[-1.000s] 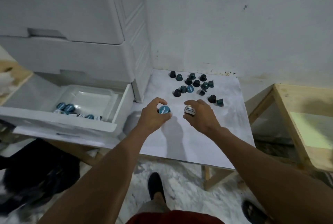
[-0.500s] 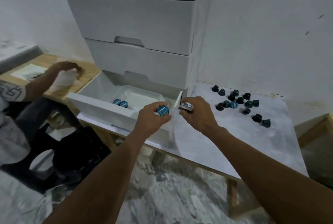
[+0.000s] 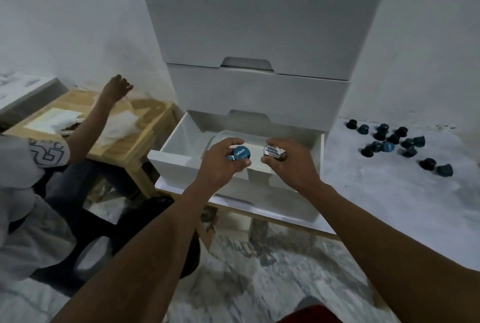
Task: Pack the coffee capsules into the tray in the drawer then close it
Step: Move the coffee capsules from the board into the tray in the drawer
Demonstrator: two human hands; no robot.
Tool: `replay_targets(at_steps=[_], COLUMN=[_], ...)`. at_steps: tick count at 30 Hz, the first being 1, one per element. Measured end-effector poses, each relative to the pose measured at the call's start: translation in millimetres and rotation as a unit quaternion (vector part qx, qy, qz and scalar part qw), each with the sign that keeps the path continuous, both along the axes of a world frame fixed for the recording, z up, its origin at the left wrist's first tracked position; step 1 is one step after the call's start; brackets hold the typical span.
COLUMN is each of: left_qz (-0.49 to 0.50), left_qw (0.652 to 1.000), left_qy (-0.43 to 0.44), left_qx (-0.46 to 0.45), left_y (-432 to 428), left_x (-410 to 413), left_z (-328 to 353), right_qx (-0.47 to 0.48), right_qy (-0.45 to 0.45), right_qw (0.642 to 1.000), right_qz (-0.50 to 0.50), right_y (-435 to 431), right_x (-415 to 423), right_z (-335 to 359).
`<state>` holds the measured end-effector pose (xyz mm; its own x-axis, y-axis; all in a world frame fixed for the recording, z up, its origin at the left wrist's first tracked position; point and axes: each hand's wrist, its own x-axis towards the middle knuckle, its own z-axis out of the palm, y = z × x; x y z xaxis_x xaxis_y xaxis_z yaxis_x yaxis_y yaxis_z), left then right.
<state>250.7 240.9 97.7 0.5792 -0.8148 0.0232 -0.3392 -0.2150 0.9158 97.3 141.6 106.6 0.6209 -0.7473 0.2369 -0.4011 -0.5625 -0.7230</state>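
My left hand (image 3: 222, 164) grips a blue-lidded coffee capsule (image 3: 242, 152) above the open bottom drawer (image 3: 171, 160). My right hand (image 3: 291, 164) grips a silver-lidded capsule (image 3: 271, 151) beside it, also over the drawer. Under both hands lies the clear tray (image 3: 255, 138); another blue capsule (image 3: 230, 158) peeks out by my left fingers. Several dark and teal capsules (image 3: 394, 141) lie loose on the white tabletop (image 3: 389, 192) to the right.
The white drawer unit (image 3: 259, 37) stands against the wall with its upper drawers closed. On the left, another person's arm (image 3: 96, 117) reaches over a wooden table (image 3: 122, 146) with white plastic on it. A dark stool (image 3: 91, 231) stands below.
Both hands have carried their capsules left from the tabletop to over the open drawer. The view has swung left with them. The other person's arm has lifted.
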Motion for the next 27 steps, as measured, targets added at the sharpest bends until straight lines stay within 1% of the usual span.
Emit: replay_targets(at_steps=[5,8,11,14,17,19,23,27], left_qz=[-0.022,-0.012,0.005,-0.014,-0.035,-0.06,-0.159,-0.223], left_qw=[0.999,0.997,0.993,0.986,0.984,0.979,0.95,0.933], left_qy=[-0.019,-0.056,-0.076,-0.103,-0.088,-0.093,-0.151,-0.163], left_qx=[0.031,0.056,0.089,0.127,0.151,0.169,0.224,0.232], left_y=[-17.2,-37.4,-54.1,-67.0,-82.9,-91.7,-103.6,-114.0], left_x=[31.3,50.9,69.5,87.2,104.9,113.5,125.2,136.8], left_z=[-6.8,-8.6,-11.6,-17.0,-27.0,-33.7,-43.8,-56.5], right_qx=[0.018,0.02,0.024,0.03,0.04,0.044,0.074,0.114], right_qy=[0.037,0.06,0.098,0.127,0.152,0.149,0.174,0.201], right_qw=[0.999,0.998,0.995,0.991,0.987,0.987,0.982,0.973], right_qz=[-0.013,-0.013,-0.014,0.014,0.032,0.036,0.018,-0.019], right_y=[-20.1,-43.2,-65.3,-78.5,-91.6,-97.4,-99.0,-99.2], right_x=[28.2,47.0,66.3,82.4,95.5,102.3,108.6,111.1], right_z=[-10.2,-20.9,-34.3,-46.7,-61.4,-69.5,-82.0,-87.2])
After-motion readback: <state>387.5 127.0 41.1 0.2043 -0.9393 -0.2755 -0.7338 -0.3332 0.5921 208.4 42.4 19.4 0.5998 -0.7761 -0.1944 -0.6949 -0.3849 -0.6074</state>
